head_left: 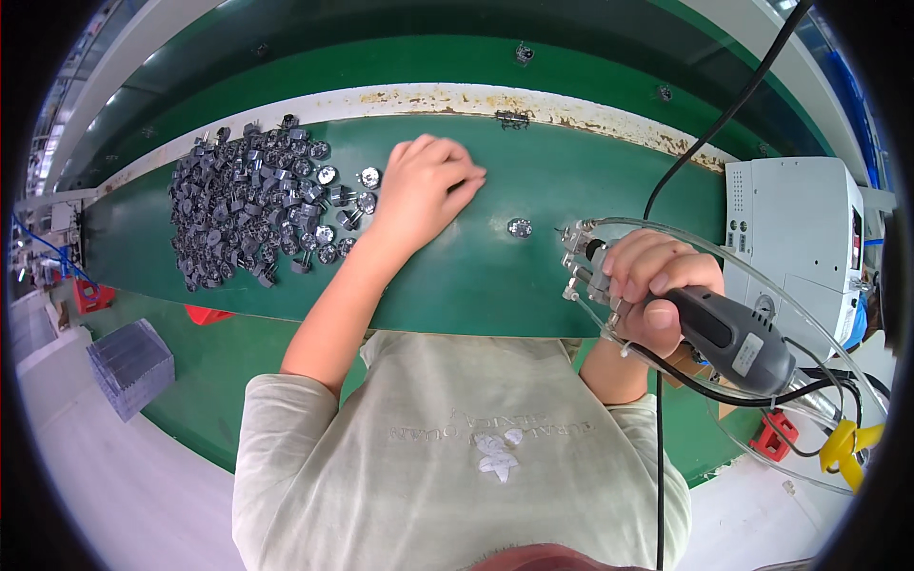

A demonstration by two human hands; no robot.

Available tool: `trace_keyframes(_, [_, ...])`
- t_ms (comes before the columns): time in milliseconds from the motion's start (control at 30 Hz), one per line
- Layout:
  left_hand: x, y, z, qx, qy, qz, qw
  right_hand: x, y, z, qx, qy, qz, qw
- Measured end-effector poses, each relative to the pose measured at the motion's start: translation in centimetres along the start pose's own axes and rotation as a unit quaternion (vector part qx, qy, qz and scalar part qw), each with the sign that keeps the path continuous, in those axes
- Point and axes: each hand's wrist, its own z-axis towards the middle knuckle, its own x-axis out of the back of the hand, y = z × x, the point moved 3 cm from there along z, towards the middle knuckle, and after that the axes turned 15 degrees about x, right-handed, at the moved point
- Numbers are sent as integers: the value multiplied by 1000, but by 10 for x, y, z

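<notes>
Item 1. Right hand: fingers wrapped tight round a grey handheld power tool, whose metal nose juts out past the thumb side toward the belt. The body of the tool runs back and outward from the fist, toward the person's right. Clear tubing loops from the nose over and beyond the fist; a black cable rises past it toward the far edge.

Item 2. Yellow connector: behind the tool's tail end, nearer the person than the fist, on the tubing. A red fitting lies just beside it.

Item 3. White control box: just outward of the right fist, partly crossed by the tubing.

Item 4. Single silver round part: alone on the green belt, between the two hands, a little ahead of the tool's nose and not touching it.

Item 5. Left hand: palm down on the belt, fingers curled together and pointing toward the lone part. Whether anything sits under the fingers cannot be told.

Item 6. Heap of small dark grey and silver parts: outward of the left hand, its nearest strays just beside the wrist.

Item 7. White chipped rail: beyond both hands, along the belt's far side.

Item 8. Clear plastic tray stack: low at the person's left, well apart from either hand.
</notes>
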Motion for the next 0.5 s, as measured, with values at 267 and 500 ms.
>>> trace_keyframes(267, [-18, 17, 75, -20, 70, 29, 997, 4, -9, 0, 8, -16, -40, 999])
trace_keyframes(500, [-25, 51, 35, -142, -207, -79, 965, 13, -12, -2, 17, 16, -48, 999])
